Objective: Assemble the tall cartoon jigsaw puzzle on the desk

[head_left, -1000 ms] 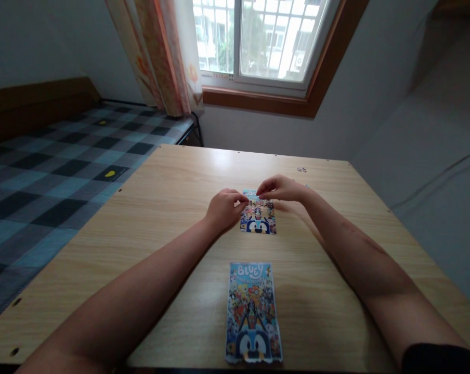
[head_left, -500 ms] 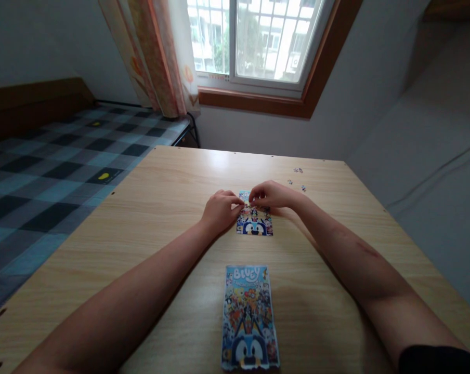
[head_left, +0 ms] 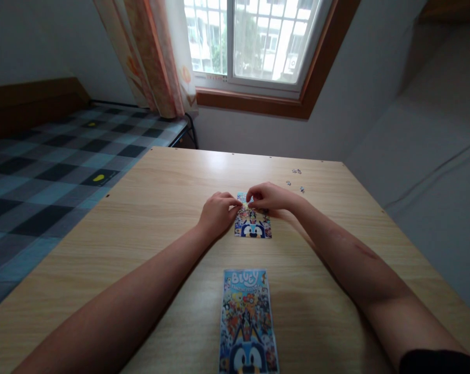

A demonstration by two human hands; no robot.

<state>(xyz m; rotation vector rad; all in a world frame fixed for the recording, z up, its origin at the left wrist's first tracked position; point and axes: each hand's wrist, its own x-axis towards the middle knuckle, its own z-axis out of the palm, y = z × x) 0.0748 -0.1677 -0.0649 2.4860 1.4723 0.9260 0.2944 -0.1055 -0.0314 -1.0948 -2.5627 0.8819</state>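
Observation:
A small, mostly assembled jigsaw puzzle lies flat on the table, with a blue cartoon dog's face at its near edge. At its left edge is my left hand, thumb and forefinger closed together on the upper left part. My right hand is bent over the upper part, its thumb and forefinger drawn together close to the left fingertips. Whatever the right fingers pinch is too small to make out, and this hand covers the puzzle's upper right. Closer to me lies the Bluey puzzle box, bearing the same picture.
Several loose puzzle pieces lie on the far right of the wooden table, beyond my right hand. A bed with a checked cover stands to the left. Behind the table are a curtain and a barred window.
The view has shifted slightly, so the box sits a little lower in it. Both hands stay at the puzzle's upper part, with hardly any movement of the fingers.

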